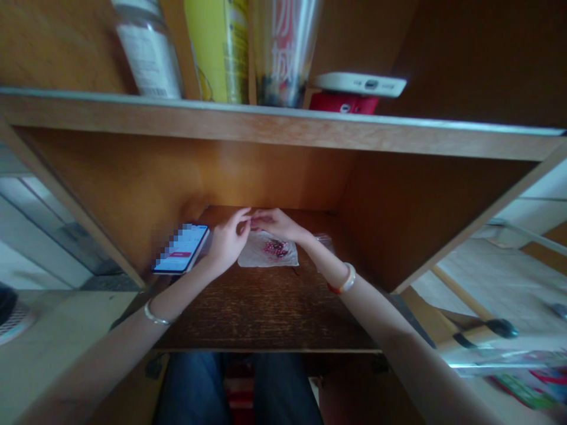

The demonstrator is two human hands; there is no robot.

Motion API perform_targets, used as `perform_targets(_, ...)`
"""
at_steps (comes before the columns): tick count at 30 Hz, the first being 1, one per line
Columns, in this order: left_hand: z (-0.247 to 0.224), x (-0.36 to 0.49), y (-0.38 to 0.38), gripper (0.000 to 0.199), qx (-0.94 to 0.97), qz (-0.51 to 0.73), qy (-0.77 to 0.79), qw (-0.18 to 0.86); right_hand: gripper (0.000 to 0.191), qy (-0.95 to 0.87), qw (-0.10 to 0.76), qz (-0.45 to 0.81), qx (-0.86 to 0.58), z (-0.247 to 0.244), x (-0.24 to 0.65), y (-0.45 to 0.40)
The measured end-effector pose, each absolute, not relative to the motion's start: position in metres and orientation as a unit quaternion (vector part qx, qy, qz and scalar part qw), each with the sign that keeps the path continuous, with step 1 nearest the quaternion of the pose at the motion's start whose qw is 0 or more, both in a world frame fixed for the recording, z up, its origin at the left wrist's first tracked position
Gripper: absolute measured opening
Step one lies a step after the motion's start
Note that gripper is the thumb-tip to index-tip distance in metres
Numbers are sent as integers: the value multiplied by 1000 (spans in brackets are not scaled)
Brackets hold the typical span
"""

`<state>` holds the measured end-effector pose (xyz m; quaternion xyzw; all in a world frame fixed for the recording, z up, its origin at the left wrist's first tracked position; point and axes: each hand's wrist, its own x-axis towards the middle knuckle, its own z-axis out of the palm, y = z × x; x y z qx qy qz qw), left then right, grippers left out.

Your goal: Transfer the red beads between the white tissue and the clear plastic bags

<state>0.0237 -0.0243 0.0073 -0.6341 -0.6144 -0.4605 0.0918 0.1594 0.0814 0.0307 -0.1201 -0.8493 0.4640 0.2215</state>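
Note:
On the dark wooden desk (266,313) lies a whitish plastic sheet or bag (252,255) with a cluster of small red and dark beads (275,248) on it. Just behind and above it, the fingertips of both hands meet. My left hand (230,236) has thumb and forefinger pinched together; whatever sits between them is too small to make out. My right hand (277,224) reaches in from the right with its fingers closed against the left fingertips, and what it grips is hidden. A silver bangle circles the left wrist, a pale and orange one the right.
A lit phone (182,249) stands tilted left of my left hand. Overhead, a shelf edge (283,127) carries a white-labelled bottle (148,56), a yellow container (221,53), a clear cup (283,53) and a white device (361,84). Clear plastic (325,241) lies beside my right wrist.

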Motion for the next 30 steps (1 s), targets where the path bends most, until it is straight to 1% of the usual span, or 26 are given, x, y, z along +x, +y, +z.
perform_targets(3, -12, 25, -22, 37, -658, -486, -562, 122, 21, -815, 264, 505, -109, 12, 162, 85)
perform_targets(6, -30, 24, -21, 42, -689, -491, -517, 133, 20, -781, 325, 515, -140, -11, 163, 84)
perform_targets(11, -40, 24, -20, 43, -698, -489, -511, 112, 16, -784, 409, 391, -256, -37, 165, 75)
perform_targets(14, -42, 26, -19, 37, -693, -498, -508, 118, 15, -788, 440, 315, -293, -40, 168, 68)
perform_targets(16, -45, 27, -18, 37, -696, -490, -506, 138, 13, -801, 454, 263, -289, -41, 170, 63)
perform_targets(18, -48, 28, -19, 42, -694, -483, -511, 155, 11, -812, 468, 220, -271, -41, 171, 56)
perform_targets(21, -52, 27, -20, 47, -680, -485, -526, 161, 9, -823, 476, 185, -247, -42, 170, 49)
perform_targets(30, -51, 25, -25, 41, -666, -486, -555, 113, 11, -848, 473, 117, -206, -44, 169, 44)
